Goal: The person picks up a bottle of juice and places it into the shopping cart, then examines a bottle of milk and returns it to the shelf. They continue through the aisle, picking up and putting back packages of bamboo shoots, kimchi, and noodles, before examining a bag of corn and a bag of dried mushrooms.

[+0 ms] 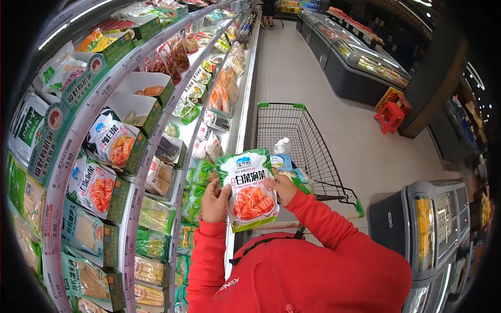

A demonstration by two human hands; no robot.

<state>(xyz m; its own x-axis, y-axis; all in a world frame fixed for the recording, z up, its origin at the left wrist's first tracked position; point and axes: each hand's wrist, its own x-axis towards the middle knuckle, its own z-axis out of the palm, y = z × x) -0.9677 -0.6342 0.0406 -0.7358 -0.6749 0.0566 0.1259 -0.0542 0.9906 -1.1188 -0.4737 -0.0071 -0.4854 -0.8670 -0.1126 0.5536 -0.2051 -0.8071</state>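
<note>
A green and white packet of kimchi (249, 190), printed with a picture of red cabbage, is held upright in front of my chest. On its left edge my left hand (214, 202) is closed, thumb on the front. My right hand (284, 188) grips the right edge the same way. Behind the packet stands a wire shopping cart (326, 161) with green corners. Inside the cart are a white bottle (282, 146) and other packaged goods, partly hidden by the packet and my right hand.
Along the left runs a refrigerated shelf (122, 203) of packaged foods, with similar kimchi packets (96, 188) in boxes. Chest freezers (360, 68) line the right side. A red stool (390, 117) stands by a pillar. Another person's legs (268, 22) show far down the aisle.
</note>
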